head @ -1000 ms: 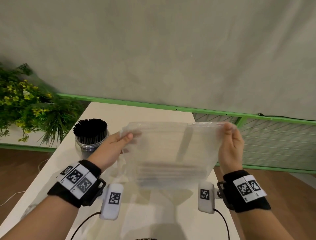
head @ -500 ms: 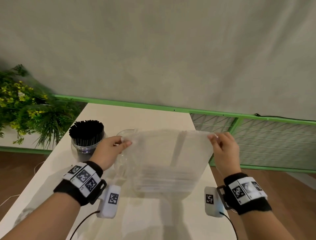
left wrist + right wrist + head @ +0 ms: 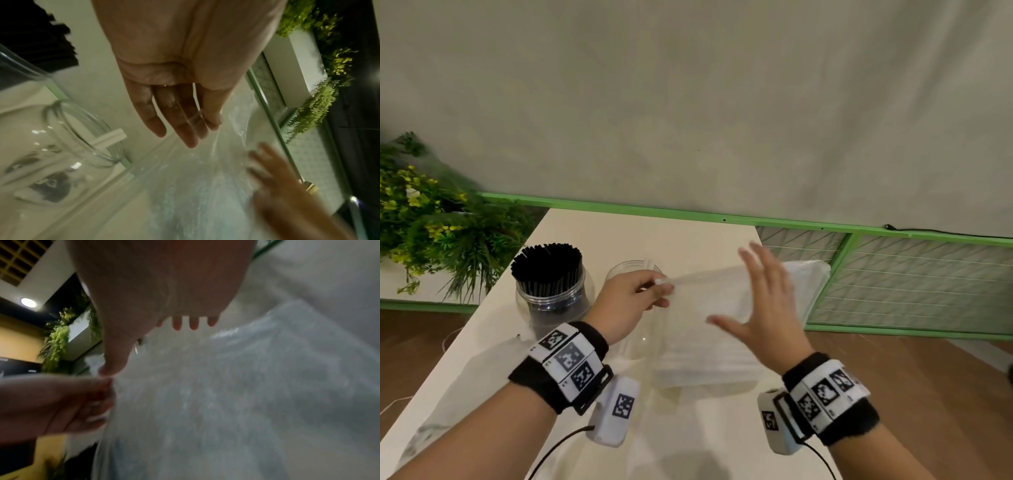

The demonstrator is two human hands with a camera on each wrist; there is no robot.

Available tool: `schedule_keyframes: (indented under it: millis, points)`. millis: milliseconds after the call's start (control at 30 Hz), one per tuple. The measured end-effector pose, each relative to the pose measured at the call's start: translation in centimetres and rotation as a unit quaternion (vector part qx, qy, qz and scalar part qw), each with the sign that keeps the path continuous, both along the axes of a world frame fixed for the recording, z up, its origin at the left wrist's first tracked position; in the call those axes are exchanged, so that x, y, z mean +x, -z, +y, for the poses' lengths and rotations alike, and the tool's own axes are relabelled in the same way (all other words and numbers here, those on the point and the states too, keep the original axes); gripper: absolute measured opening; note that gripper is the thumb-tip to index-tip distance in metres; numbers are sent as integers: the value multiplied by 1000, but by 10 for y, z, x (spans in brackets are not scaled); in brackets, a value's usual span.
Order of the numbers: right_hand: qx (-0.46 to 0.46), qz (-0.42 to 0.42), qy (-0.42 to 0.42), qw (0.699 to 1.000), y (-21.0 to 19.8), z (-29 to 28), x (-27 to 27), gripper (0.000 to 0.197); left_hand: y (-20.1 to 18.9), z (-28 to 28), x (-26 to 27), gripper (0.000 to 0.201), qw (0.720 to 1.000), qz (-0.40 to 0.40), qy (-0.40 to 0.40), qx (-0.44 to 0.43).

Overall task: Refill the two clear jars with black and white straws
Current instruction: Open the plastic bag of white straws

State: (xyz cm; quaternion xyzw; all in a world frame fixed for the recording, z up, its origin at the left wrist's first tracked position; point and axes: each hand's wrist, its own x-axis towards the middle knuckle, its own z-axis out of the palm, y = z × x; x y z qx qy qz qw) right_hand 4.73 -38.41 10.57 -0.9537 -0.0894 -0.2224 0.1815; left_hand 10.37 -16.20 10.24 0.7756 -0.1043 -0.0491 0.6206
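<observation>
White table (image 3: pixel 647 233) had a jar (image 3: pixel 551 291) crammed with black straws by the plant (image 3: pixel 431 233), left hand (image 3: pixel 626 305) pinching a floppy clear bag (image 3: pixel 709 335), right hand (image 3: pixel 767 308) spread open.

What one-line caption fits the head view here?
Left hand pinches a clear plastic bag beside the empty jar; open right hand hovers over it.

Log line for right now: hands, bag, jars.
left hand pinches clear plastic bag of white straws | right hand open, off bag | black-straw clear jar full | second clear jar unfilled
</observation>
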Motion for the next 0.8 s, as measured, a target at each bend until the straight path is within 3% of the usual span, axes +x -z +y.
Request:
schedule_keyframes:
  millis: [67, 167, 300, 400, 500, 567, 667, 700, 733, 767, 800]
  points:
    - [-33, 138, 4, 990, 25, 15, 6, 129, -5, -11, -3, 10, 1000, -7, 18, -4]
    - [-67, 286, 46, 955, 68, 28, 8, 126, -10, -28, -13, 17, 997, -33, 62, 37]
    - [-85, 321, 65, 941, 81, 22, 16, 51, -10, -31, -20, 22, 997, -28, 61, 45]
    - [-50, 315, 44, 947, 69, 5, 23, 23, -9, -20, -19, 24, 1000, -15, 16, -12]
    - [122, 261, 21, 957, 47, -18, 22, 13, -1, 1, -25, 12, 999, -24, -12, -41]
    - [307, 242, -13, 920, 28, -29, 18, 16, 13, 22, -31, 48, 998, -11, -47, -44]
    - [479, 213, -86, 847, 13, -26, 16, 54, 33, 53, -43, 104, 993, 55, -86, -53]
    - [512, 204, -110, 827, 9, -14, 15, 48, 40, 59, -46, 119, 993, 81, -68, -51]
    - [538, 197, -133, 809, 8, -1, 16, 31, 43, 63, -50, 128, 993, 98, -41, -42]
    - [556, 196, -156, 793, 7, 15, 17, 15, 45, 65, -54, 130, 994, 102, -12, -40]
    - [557, 198, -168, 789, 5, 34, 16, 19, 46, 66, -56, 127, 994, 102, 11, -45]
